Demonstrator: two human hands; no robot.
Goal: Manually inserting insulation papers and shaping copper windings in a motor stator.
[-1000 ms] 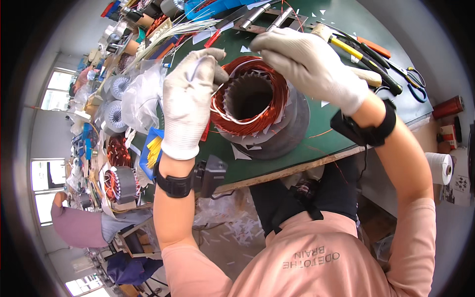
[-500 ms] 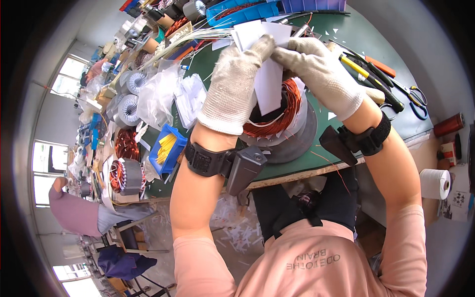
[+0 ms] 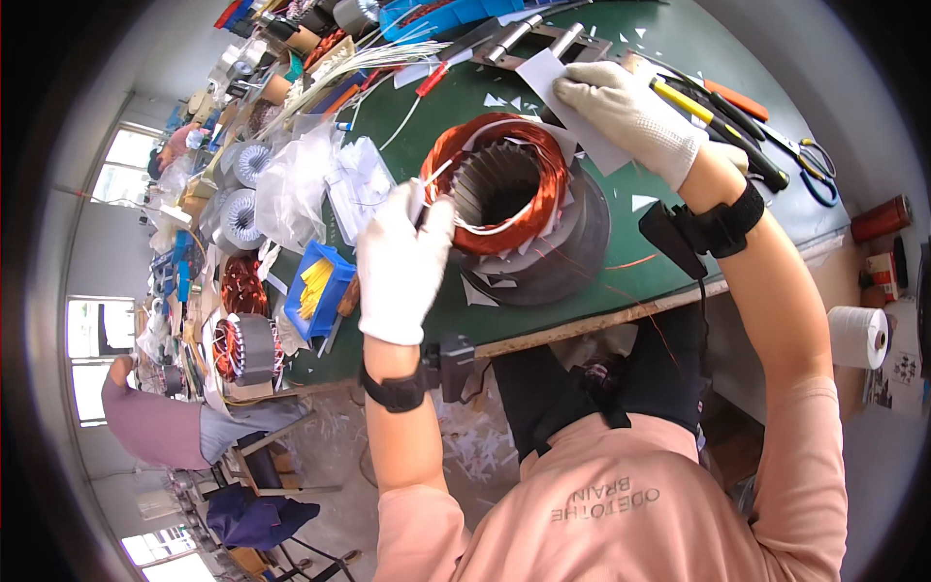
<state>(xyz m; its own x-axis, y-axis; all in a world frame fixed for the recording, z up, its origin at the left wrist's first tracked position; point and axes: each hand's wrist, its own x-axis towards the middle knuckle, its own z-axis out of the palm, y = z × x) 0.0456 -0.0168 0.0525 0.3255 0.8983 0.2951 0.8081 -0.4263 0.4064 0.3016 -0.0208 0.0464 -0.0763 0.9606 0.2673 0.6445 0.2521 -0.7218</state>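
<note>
Your right hand (image 3: 635,112) grips a white sheet (image 3: 580,128) at the wound stator's (image 3: 553,182) far right; left hand's (image 3: 402,262) hold cannot be told. Apparent step: sheet handling; next move needs steadiness.

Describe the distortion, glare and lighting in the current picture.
Head view: the green table curves along its right edge, corners black; head view: windows at left glare white; head view: left hand and right hand brightly lit.
</note>
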